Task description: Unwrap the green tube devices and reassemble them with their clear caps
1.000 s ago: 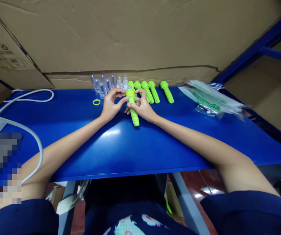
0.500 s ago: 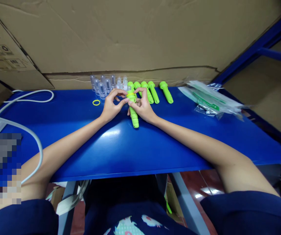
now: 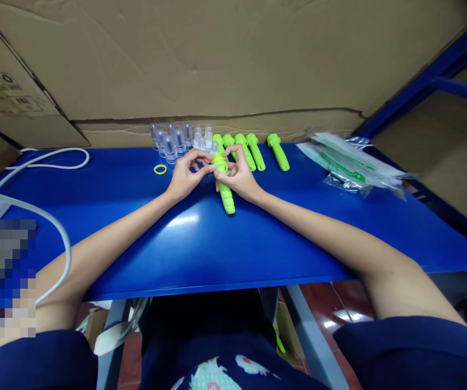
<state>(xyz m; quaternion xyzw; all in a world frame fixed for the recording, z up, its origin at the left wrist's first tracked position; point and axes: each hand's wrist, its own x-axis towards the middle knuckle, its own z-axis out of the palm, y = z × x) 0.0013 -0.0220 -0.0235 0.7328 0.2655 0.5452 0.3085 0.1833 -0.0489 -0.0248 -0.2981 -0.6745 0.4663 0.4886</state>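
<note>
A lime-green plastic handle (image 3: 226,196) lies on the blue table (image 3: 225,244), with its head between both my hands. My left hand (image 3: 187,174) pinches a yellow rubber band (image 3: 219,160) at the head's left side. On the other side my right hand (image 3: 239,176) pinches the same band, its fingers curled round the handle's head. The band sits around the upper part of the handle. A second yellow band (image 3: 160,169) lies loose on the table to the left of my hands.
Several more green handles (image 3: 253,151) lie in a row behind my hands, beside several small clear vials (image 3: 174,140). Clear plastic bags (image 3: 349,165) lie at the right. A white cable (image 3: 50,160) curves at the left. Cardboard boxes (image 3: 217,59) stand behind the table.
The green handle has slid slightly toward me and tilted right. The yellow band has moved a little further down over its head, with both hands still pinching it.
</note>
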